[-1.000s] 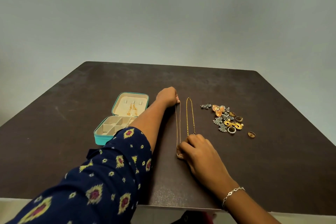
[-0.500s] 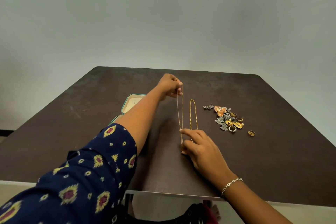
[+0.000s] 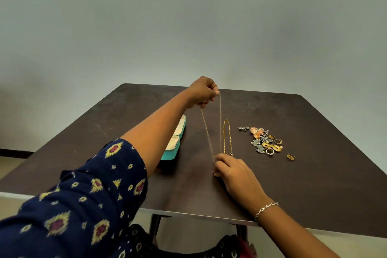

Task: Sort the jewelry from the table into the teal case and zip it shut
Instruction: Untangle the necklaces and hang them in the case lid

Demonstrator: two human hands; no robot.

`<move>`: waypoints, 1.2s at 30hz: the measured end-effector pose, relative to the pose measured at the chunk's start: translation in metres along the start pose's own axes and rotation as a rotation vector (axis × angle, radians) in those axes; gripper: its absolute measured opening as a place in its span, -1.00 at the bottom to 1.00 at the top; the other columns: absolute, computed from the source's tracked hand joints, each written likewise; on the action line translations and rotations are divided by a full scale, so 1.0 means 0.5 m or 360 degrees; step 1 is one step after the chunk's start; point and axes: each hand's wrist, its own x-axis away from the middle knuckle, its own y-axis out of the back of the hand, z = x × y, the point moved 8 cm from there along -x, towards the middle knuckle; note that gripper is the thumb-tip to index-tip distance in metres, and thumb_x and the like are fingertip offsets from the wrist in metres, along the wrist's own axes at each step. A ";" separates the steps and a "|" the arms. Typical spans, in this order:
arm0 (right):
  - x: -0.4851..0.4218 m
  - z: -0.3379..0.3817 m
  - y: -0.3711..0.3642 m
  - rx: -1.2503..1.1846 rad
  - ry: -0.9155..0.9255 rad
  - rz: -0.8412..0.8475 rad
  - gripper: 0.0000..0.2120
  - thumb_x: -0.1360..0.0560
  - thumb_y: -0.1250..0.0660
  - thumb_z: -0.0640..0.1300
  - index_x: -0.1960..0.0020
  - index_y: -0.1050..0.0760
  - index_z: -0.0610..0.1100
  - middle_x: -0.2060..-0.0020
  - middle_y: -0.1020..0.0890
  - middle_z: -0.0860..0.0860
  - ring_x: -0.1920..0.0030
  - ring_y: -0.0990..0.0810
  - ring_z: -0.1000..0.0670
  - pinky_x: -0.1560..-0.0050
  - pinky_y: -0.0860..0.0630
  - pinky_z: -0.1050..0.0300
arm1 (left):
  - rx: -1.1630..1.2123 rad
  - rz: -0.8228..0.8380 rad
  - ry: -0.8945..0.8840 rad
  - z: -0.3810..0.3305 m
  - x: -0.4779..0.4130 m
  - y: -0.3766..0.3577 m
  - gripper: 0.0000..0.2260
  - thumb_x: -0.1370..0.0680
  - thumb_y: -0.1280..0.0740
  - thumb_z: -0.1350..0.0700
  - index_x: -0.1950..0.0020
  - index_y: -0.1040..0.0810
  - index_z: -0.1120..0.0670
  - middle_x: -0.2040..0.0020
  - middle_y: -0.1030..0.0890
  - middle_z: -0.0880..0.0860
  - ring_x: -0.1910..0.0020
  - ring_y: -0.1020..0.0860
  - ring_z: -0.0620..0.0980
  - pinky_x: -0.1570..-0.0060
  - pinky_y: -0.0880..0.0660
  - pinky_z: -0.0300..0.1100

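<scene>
Higher now, left hand (image 3: pixel 202 92) pinches the thin chain (image 3: pixel 220 123) (taut) above the table (image 3: pixel 314 174); right hand (image 3: pixel 232 170) grips its lower end, right of the teal case (image 3: pixel 171 151).

Setting: a plain indoor room, likely domestic; the exact kind cannot be told.
Backdrop: a bare grey-green wall (image 3: pixel 188 27) is seen beyond the raised left hand (image 3: pixel 204 92).
Furniture: a dark brown table (image 3: pixel 314 184) is laid under both hands.
Objects: loose jewelry (image 3: pixel 265 140) is heaped past the right hand (image 3: pixel 234 170); a teal case (image 3: pixel 172 150) is partly hidden behind the left forearm.
</scene>
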 end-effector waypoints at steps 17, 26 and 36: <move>0.019 -0.010 0.108 -0.0928 -0.0412 -0.0455 -0.93 -0.40 -0.34 -0.20 0.19 -0.59 -0.06 0.26 -0.63 0.17 0.03 -0.54 0.19 -0.01 -0.41 0.23 | 0.0408 -0.0225 0.0265 0.046 0.066 0.025 -0.96 -0.57 -0.21 0.26 0.05 -0.44 0.21 0.28 -0.56 0.14 0.45 -0.39 -0.07 0.53 -0.46 -0.29; 0.015 -0.046 0.084 -0.2617 -0.1319 -0.0375 -0.74 -0.57 -0.09 -0.11 -0.03 -0.53 -0.19 0.14 -0.69 -0.04 0.18 -0.69 0.01 0.03 -0.51 0.16 | 0.0763 -0.0155 0.0226 0.040 0.132 -0.042 -0.89 -0.56 -0.21 0.29 0.16 -0.46 0.19 0.29 -0.59 0.16 0.41 -0.55 -0.02 0.42 -0.54 -0.25; 0.006 -0.024 0.087 -0.2655 -0.1184 -0.0347 -0.69 -0.60 0.01 -0.08 -0.28 -0.35 -0.08 -0.20 -0.52 0.04 0.06 -0.67 -0.03 0.04 -0.52 0.14 | 0.0542 -0.0053 0.0248 0.055 0.163 -0.112 -0.82 -0.57 -0.19 0.25 0.23 -0.38 0.12 0.36 -0.53 0.10 0.44 -0.50 -0.03 0.51 -0.49 -0.27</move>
